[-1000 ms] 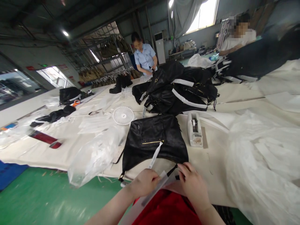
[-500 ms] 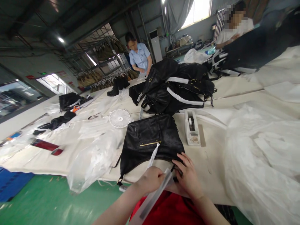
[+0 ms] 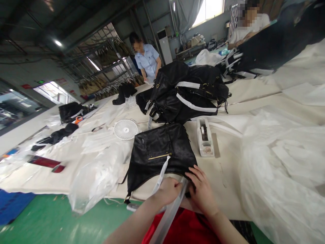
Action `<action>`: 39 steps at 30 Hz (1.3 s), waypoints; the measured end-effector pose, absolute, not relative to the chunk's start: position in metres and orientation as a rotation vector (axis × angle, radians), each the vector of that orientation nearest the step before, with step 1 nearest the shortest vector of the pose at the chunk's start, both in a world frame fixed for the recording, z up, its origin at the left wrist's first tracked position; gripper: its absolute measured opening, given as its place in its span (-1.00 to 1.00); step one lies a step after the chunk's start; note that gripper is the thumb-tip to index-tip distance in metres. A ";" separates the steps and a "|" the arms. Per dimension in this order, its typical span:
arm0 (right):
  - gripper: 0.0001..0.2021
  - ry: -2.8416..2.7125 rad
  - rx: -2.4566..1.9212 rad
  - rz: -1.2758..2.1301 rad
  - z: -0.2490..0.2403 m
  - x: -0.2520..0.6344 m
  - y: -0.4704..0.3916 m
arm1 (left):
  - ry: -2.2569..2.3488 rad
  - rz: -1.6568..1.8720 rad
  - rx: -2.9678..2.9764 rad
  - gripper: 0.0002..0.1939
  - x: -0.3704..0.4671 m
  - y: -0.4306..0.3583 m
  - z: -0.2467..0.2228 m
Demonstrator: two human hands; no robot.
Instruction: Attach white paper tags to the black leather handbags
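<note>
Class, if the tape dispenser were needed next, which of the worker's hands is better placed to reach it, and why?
Probably the right hand: it lies nearer the tape dispenser and touches the black bag, while the left hand grips the translucent strip.

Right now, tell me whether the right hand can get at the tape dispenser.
Probably yes: the right hand has its fingers at the black bag's near right corner, and the tape dispenser stands just beyond, with only bare cream tabletop visible between them.
</note>
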State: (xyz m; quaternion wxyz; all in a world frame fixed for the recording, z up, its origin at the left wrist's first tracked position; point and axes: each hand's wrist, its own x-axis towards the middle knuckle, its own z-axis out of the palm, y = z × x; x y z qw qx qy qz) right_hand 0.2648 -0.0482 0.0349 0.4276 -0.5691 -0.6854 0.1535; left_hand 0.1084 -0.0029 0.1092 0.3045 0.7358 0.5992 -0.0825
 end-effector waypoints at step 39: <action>-0.60 -0.946 -1.623 1.475 0.062 0.221 -0.055 | 1.409 0.328 1.741 -0.75 0.094 0.000 0.080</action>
